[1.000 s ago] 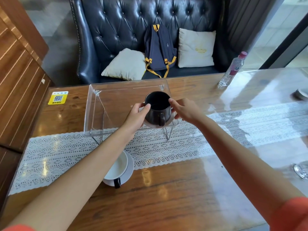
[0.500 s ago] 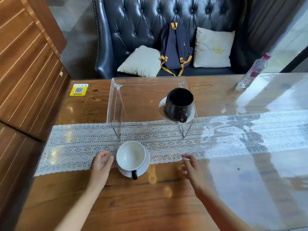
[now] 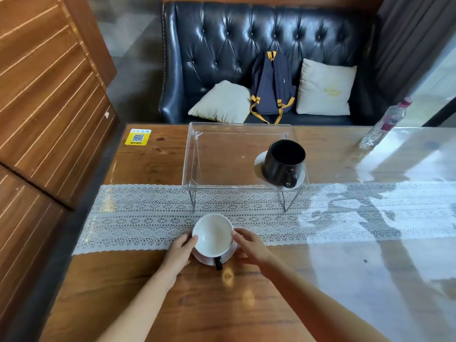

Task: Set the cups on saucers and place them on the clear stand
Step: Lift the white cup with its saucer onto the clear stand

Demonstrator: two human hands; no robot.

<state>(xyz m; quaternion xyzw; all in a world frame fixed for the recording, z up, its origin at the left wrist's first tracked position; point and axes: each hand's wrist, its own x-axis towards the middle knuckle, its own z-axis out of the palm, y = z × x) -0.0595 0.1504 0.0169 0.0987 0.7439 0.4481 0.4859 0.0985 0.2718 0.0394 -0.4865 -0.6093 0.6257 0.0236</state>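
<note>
Item: white cup (image 3: pixel 212 234), glazed ceramic, round bowl, pale empty interior, dark handle turned toward the person; seated on a white saucer (image 3: pixel 228 254) whose rim shows at the near and right edges; the pair rests on the tabletop (image 3: pixel 222 304) at the near edge of the lace runner (image 3: pixel 148 215), just in front of the clear stand (image 3: pixel 237 159).

Hands: left hand (image 3: pixel 179 253) open and loosely curved, fingertips touching the left side of the cup and saucer; right hand (image 3: pixel 251 246) open likewise, fingers against the right side; neither has closed a grip, and nothing is lifted; judged to be framing the saucer from both sides so that cup and saucer travel as one unit without sliding.

Item: black cup (image 3: pixel 283 161), tall cylindrical mug, dark glossy finish, loop handle facing the person; on its own white saucer (image 3: pixel 259 164) at the right end of the stand's top, near the front lip; the left portion of the stand is bare, evidently the space for the white pair.

Item: clear stand, transparent acrylic tray with raised edges on thin legs, straddling the far edge of the runner; smooth and likely slippery under glazed ware.

Surface: wooden tabletop under a glossy transparent cover, strongly reflective at right; runner white, openwork, scalloped.

Status, judged: one set placed, second assembled and awaiting the lift.
</note>
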